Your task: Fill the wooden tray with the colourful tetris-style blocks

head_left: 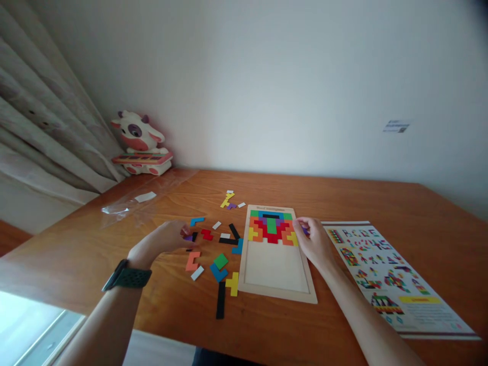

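Observation:
My left hand (176,237) is over the loose pieces left of the wooden puzzle board (280,297), its fingers closed on a purple puzzle piece (188,238). A black piece shows just beyond those fingertips. At the board's right edge, my right hand (313,239) has another purple piece (305,231) between thumb and fingers. Coloured pieces fill the upper part of the tray, with a red piece (272,238) at their lower middle; bare wood shows below. Near my left hand lie a blue corner piece (197,221), a red piece (207,234) and an orange piece (192,261).
Further loose pieces include a green square (220,261), a yellow piece (232,283) and a long black bar (220,301). A printed pattern sheet (396,279) lies right of the board. Behind are a clear plastic bag (131,206) and a cow-shaped toy keyboard (142,145).

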Tool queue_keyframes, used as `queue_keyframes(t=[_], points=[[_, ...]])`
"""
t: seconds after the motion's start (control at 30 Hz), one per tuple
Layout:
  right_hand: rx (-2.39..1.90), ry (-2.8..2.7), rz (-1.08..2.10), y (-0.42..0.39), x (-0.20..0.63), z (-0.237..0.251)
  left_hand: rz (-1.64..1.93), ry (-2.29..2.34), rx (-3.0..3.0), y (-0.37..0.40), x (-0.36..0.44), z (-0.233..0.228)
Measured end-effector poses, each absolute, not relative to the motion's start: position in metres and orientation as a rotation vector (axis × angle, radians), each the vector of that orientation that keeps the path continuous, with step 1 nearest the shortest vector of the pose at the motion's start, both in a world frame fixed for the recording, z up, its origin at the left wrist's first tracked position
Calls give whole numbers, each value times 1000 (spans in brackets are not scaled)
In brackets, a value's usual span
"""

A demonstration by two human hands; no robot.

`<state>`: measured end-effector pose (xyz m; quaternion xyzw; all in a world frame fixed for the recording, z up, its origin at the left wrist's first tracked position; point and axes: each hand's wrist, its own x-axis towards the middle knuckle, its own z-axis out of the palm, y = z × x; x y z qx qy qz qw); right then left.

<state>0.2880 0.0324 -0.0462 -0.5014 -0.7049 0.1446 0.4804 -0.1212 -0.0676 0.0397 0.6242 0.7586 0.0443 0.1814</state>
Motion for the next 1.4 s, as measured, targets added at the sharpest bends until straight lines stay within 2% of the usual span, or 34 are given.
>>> queue_keyframes(t=[0.17, 0.5, 0.77, 1.4], points=[[-1225, -1690, 396, 32, 287, -46, -55, 2254, 1766, -59, -106, 45], [-1185, -1730, 348, 32, 288, -46, -49, 2389, 1816, -64, -92, 44], [-1186, -1757, 304, 31, 287, -43, 2, 2293, 1926, -67, -84, 38], [-1199, -1766, 343, 31, 288, -43, 885, 1685, 2172, -41, -47, 9]])
